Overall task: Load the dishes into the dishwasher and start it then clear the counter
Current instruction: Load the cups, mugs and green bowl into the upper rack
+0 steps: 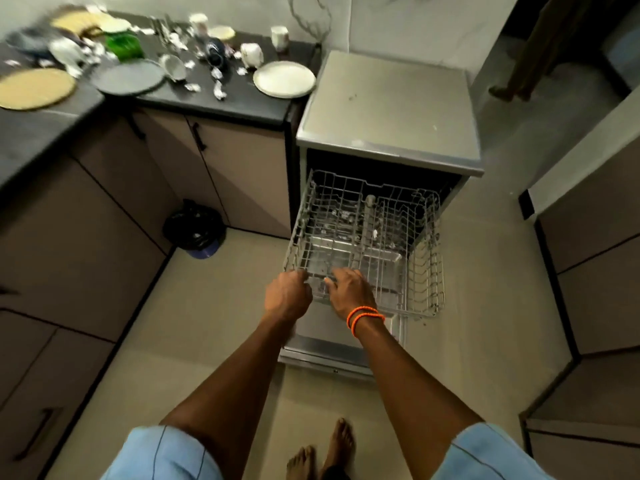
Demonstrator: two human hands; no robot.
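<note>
Head view: left hand curled round front rim of rack, right hand gripping same rim, rack out over open door; dishes on counter.

Pale beige tiled floor, white marble-veined wall, dark L-shaped countertop, taupe cabinet doors with black handles, black bin bag in the corner, dim warm light
</note>
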